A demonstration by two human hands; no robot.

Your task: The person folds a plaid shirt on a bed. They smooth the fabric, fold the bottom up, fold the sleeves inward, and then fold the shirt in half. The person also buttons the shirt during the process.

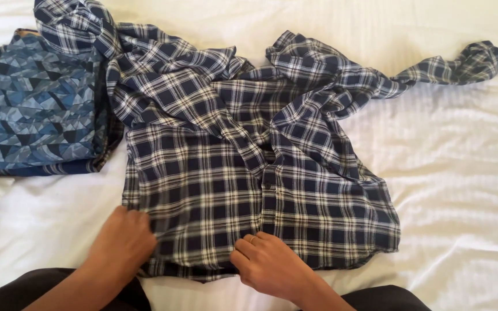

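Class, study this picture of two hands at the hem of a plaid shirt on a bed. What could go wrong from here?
1. The plaid shirt lies bunched and twisted near its collar, so smoothing only the hem may press creases in.
2. Its long sleeve trails far to the right and could stay tangled.
3. The shirt overlaps the folded blue patterned cloth; pulling with the left hand and right hand might drag it askew.
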